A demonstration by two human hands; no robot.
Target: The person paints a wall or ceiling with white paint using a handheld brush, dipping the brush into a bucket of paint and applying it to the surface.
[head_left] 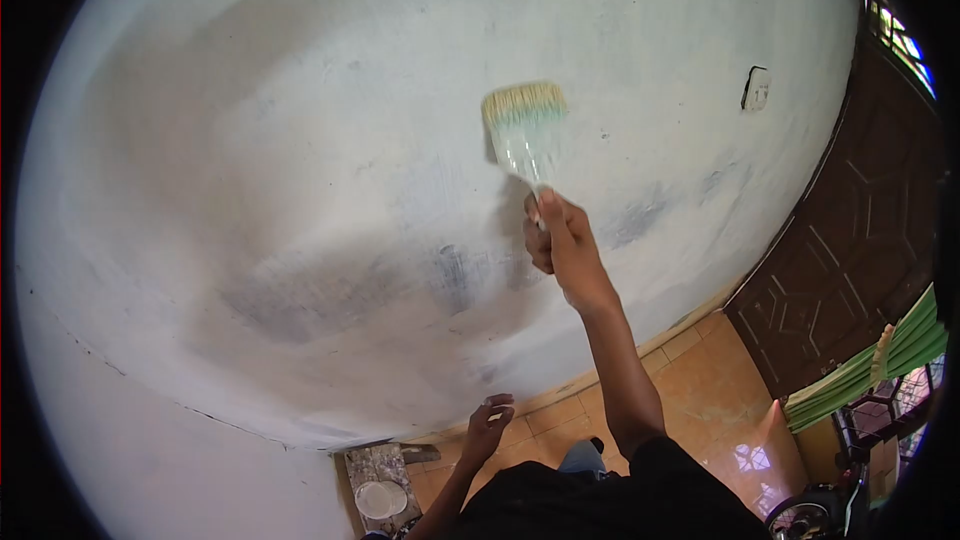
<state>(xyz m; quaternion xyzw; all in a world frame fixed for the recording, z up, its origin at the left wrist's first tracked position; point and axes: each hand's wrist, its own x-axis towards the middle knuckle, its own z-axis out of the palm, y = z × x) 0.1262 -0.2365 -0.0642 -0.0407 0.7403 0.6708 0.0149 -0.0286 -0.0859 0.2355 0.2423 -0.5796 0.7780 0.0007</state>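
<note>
A wide brush (524, 125) with pale bristles, greenish near their base, is held up against the whitish wall (380, 130). Its handle is in my right hand (560, 240), fingers wrapped round it, and the bristles point upward. Grey patches show on the wall below and beside the brush. Lower down, near the foot of the wall, my left hand (490, 423) hangs with its fingers partly bent; whether they hold anything is not clear.
At the lower left a stained wooden stand (375, 462) bears a round white container (381, 500). A switch plate (757, 89) sits on the wall at right. Further right are a dark door (850, 230), a green curtain (900, 345) and part of a wheel (797, 520).
</note>
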